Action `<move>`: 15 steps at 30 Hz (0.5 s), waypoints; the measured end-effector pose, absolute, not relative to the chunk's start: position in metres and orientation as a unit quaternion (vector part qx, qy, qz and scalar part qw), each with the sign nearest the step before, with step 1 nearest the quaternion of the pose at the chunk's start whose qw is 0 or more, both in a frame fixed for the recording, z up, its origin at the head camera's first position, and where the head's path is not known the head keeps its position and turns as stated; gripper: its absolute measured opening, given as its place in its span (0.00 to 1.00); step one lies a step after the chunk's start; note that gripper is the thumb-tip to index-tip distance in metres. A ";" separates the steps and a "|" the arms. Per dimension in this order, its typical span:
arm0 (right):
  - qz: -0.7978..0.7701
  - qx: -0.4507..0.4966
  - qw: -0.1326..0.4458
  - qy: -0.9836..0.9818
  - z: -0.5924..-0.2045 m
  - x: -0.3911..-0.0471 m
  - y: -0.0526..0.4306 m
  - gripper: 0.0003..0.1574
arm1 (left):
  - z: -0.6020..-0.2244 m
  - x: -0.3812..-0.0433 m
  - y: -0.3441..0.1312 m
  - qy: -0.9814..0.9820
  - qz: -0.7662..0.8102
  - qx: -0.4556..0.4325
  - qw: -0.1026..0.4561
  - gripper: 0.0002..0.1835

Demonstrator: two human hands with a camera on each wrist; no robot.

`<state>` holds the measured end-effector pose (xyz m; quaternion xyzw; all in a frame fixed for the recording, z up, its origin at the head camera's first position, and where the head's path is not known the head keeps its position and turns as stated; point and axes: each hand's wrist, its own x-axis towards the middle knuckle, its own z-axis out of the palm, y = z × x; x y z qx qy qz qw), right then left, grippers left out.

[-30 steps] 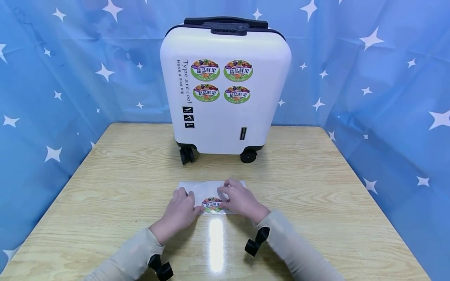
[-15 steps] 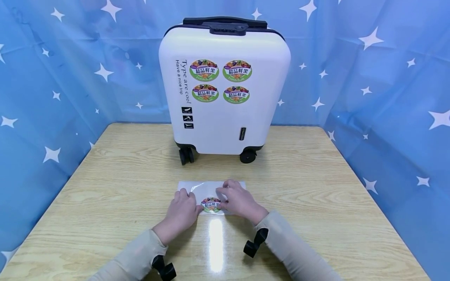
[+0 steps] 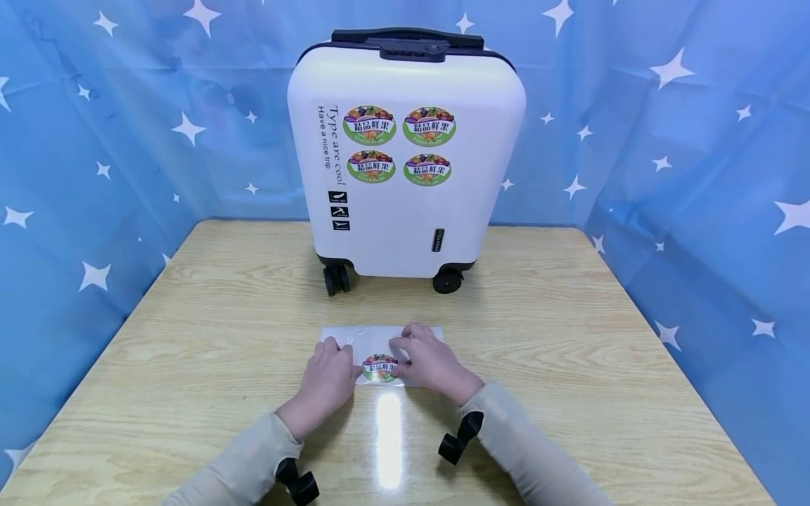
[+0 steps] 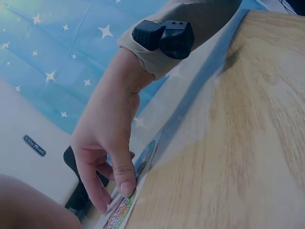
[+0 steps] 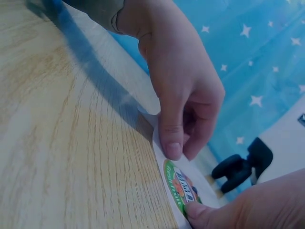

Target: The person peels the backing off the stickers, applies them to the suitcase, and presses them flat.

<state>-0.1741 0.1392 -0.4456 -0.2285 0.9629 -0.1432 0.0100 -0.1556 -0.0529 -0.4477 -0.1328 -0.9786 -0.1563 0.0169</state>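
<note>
A white sticker sheet [image 3: 370,341] lies on the table, with an oval fruit sticker [image 3: 380,367] near its front edge. My left hand [image 3: 327,383] holds the sheet's left part, fingers bent and thumb just left of the sticker. In the right wrist view a corner of the sheet curls up beside the left hand [image 5: 183,81]. My right hand [image 3: 433,362] grips the sheet at the sticker's right edge, thumb tip on that edge. In the left wrist view the right hand [image 4: 107,119] partly covers another sticker [image 4: 145,157].
Behind the hands a white suitcase [image 3: 392,232] stands on black wheels [image 3: 447,281], bearing several matching oval stickers [image 3: 370,125]. The wooden table [image 3: 190,337] is bordered by a blue star-patterned curtain [image 3: 240,112]. Light reflects off the table [image 3: 389,443] in front.
My left thumb has drawn back slightly from the sticker's left edge, and the left forearm has shifted a little to the right. The right hand stays nearly in place.
</note>
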 end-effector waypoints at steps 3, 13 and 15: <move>-0.149 -0.229 0.013 0.962 -0.447 -0.175 0.139 0.29 | -0.447 -0.157 -0.055 -0.972 -0.192 -0.136 0.019 0.14; -0.158 -0.232 0.010 0.960 -0.446 -0.178 0.137 0.30 | -0.445 -0.165 -0.060 -0.943 -0.306 -0.128 0.009 0.13; -0.158 -0.230 0.011 0.960 -0.446 -0.178 0.137 0.31 | -0.444 -0.166 -0.060 -0.937 -0.326 -0.122 -0.002 0.11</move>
